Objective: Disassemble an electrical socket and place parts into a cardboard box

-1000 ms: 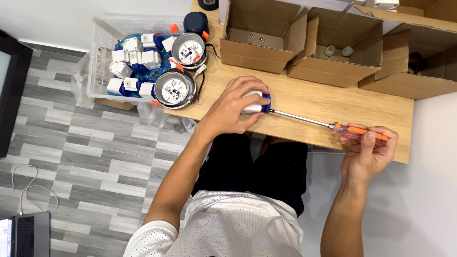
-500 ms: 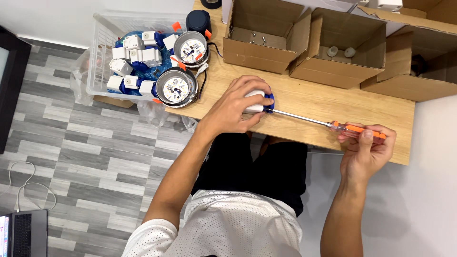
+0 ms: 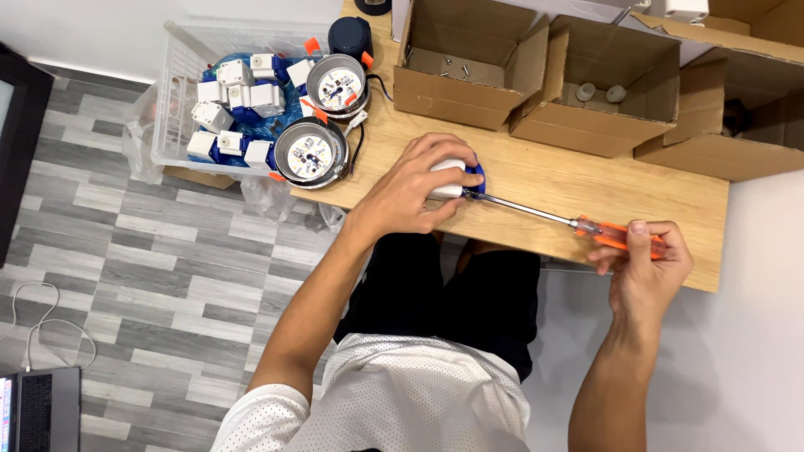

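Centre of view: I saw a small white-and-blue part (image 3: pixel 459 177) lying on the wooden table (image 3: pixel 536 176), near its front edge. The left hand (image 3: pixel 416 188) lay over this part with fingers curled around it, pressing it to the tabletop; most of the part was hidden under the palm, so I could not tell its full shape. A long screwdriver (image 3: pixel 578 224) ran from the part outward: its metal shaft met the blue side of the part, and its orange handle reached toward the table's right front corner. The right hand (image 3: pixel 641 264) was closed around that orange handle, thumb on top, the fingers wrapped beneath.

Behind the part, I noted three open cardboard boxes (image 3: pixel 586 79) standing side by side along the rear of the table; the first held a few small screws and the second two small grey caps. To the left, two round metal lamp fittings (image 3: pixel 311 153) with white discs and orange clips rested at the table's left end, just beside a dark cylinder (image 3: pixel 349 38). A clear plastic bin (image 3: pixel 188 92) holding many white-and-blue parts stood against that left end.

Surroundings: grey wood-pattern floor (image 3: pixel 126 276) lay below, with a laptop (image 3: pixel 38 410) and a white cable (image 3: pixel 38 322) at lower left.
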